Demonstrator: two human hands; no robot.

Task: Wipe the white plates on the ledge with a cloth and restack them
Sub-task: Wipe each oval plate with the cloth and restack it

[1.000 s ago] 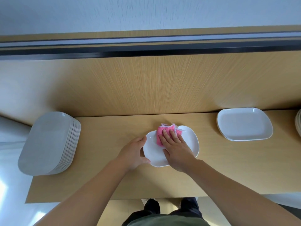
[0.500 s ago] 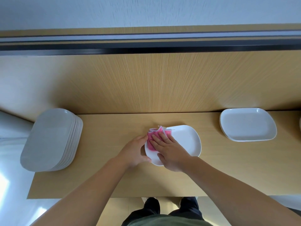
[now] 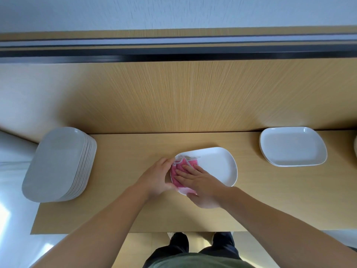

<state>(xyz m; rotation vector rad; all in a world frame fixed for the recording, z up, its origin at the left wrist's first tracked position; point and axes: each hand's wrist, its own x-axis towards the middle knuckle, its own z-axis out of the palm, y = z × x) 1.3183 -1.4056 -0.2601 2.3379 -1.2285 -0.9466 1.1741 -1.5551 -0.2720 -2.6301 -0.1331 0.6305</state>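
Head view, largest to smallest. Light wood ledge [image 3: 135, 200] ran across the middle of the frame, with a wooden back panel [image 3: 183, 97] rising behind it.

Tall stack [image 3: 58, 163] of white plates sat at centre left, overhanging the ledge's left end; its long axis ran from lower left to upper right. Plates were rounded rectangles, with about ten rims showing along the right side.

Short stack [image 3: 292, 146] sat at centre right against the back panel, well apart from the hands, with its long axis left to right. It held two or three plates; exact count unclear.

Single plate [image 3: 216, 167] lay just right of frame centre, face up. Its long axis ran roughly left to right, the left end slightly lower in frame. It was glossy white with a shallow raised rim and rounded corners, and its right half was uncovered.

Right hand [image 3: 202, 186] lay flat, fingers straight, pressing down on the cloth. Left hand [image 3: 154, 176] gripped the plate's left rim, fingers curled over the far edge and thumb at the near edge.

Pink cloth [image 3: 181, 169], white-edged and crumpled, lay on the plate's left end between the two hands.
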